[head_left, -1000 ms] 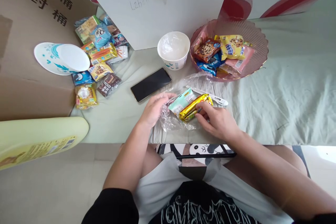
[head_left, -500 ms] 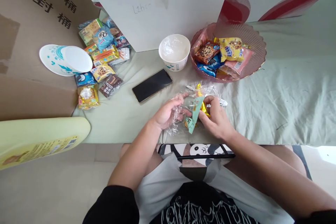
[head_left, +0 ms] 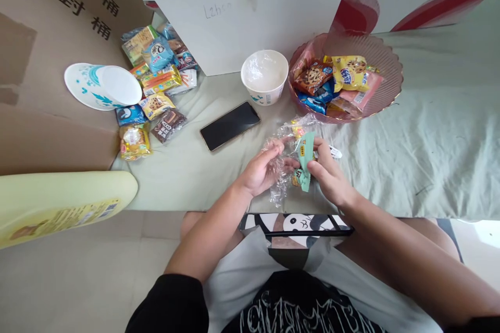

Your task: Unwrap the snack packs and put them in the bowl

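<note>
My left hand [head_left: 267,166] is closed on a crinkled clear plastic bag [head_left: 278,187], its fingers reaching toward the green packet. Between thumb and fingers, my right hand [head_left: 328,171] pinches a mint-green snack packet [head_left: 305,158] that stands on edge at the mouth of the bag. A yellow wrapped snack [head_left: 298,129] shows through the plastic beyond the fingers. Partly behind my right hand lies a small white item [head_left: 335,152] with dark marks, too small to name. How much of the green packet is still inside the bag cannot be made out.
A pink glass bowl [head_left: 390,70] of wrapped snacks stands behind my right hand. Beside it are a white paper bowl [head_left: 269,94] and a black phone [head_left: 230,126]. Several snack packets [head_left: 158,79] and a tipped paper bowl [head_left: 101,87] lie left, against a cardboard box [head_left: 50,135].
The green packet has turned more upright and shifted slightly right in the view. Both hands keep their hold, and the plastic bag has been drawn up. The yellow snack is now more covered.
</note>
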Demonstrator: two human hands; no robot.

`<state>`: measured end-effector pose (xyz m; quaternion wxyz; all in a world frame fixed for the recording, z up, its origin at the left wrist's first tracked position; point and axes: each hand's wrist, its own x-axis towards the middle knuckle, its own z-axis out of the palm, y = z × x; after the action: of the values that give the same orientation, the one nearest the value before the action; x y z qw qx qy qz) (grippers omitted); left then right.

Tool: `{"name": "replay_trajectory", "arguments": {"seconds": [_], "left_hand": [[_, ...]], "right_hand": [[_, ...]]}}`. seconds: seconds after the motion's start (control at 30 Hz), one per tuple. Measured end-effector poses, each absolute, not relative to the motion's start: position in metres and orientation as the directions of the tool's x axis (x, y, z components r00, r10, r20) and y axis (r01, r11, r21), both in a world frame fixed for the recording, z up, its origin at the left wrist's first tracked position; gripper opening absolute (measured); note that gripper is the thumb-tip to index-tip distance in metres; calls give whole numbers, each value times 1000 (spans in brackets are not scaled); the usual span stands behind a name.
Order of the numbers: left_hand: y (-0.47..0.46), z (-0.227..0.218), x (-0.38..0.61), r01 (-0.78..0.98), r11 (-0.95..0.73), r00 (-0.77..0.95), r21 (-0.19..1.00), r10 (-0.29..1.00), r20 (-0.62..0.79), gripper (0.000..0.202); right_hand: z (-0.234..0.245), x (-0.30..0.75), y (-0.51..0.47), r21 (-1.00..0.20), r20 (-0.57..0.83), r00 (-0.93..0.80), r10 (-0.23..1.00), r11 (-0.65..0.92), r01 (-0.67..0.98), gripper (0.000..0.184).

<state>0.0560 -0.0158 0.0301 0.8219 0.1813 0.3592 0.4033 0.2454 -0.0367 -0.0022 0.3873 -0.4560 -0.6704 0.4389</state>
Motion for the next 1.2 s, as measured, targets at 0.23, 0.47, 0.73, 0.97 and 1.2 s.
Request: {"name": "replay_trajectory", "arguments": {"seconds": [0.23,0.47,0.73,0.97,1.2], "left_hand": [[-15,24,48,-474,719,564,508,691,-452,28],[-12,30,39,-402,647,439,648,757,-484,36],[-4,30,9,-292,506,67,812,857,-510,44],[-6,28,-19,-129,346,-131,929,923,-361,67],[1,33,-12,-172,361,7,917,931,-365,63]], "right_hand": [[-2,235,-42,-981,-126,-341,932,-168,-96,42],[18,229,-45,-836,-344,-336,877,-449,-316,51],[43,236,-30,-983,-79,-325,942,-128,-132,43],[42,251,-26,-999,-30,-408,913,-41,-20,52],[60,257,-20,-998,29,-143,989,21,-58,36]]}}
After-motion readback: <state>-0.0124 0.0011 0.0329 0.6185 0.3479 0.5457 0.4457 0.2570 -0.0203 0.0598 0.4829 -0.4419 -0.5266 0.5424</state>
